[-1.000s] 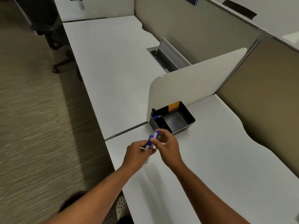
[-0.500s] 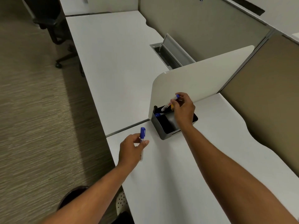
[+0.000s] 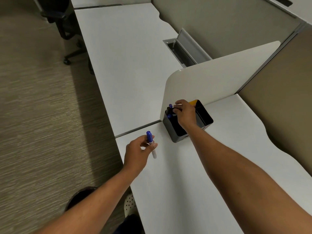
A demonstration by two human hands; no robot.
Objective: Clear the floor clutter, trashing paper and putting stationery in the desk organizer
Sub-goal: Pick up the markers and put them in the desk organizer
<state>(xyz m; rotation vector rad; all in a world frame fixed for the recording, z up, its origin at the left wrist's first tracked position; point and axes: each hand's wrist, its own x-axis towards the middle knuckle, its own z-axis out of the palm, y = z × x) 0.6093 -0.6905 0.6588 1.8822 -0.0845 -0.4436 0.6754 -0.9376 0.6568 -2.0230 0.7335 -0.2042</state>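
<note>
A black desk organizer point(image 3: 176, 135) stands on the white desk point(image 3: 211, 166) against a low divider panel. My right hand point(image 3: 184, 114) reaches over its left compartment and pinches a blue-capped marker point(image 3: 170, 105) that stands in that compartment beside a black pen and another blue cap point(image 3: 169, 116). My left hand point(image 3: 137, 152) hovers over the desk's left edge and holds a second blue-capped white marker point(image 3: 150, 143) upright between thumb and fingers. A yellow item point(image 3: 193, 102) shows at the organizer's back.
The curved white divider panel point(image 3: 219, 73) rises behind the organizer. An open cable tray point(image 3: 179, 48) sits in the neighbouring desk. A black office chair point(image 3: 59, 22) stands on the carpet at far left. A white perforated object point(image 3: 129, 205) is under the desk edge.
My right hand took one marker from the left hand, carried it to the organizer and lowered it into the left compartment. The left hand stayed near the desk edge with the other marker.
</note>
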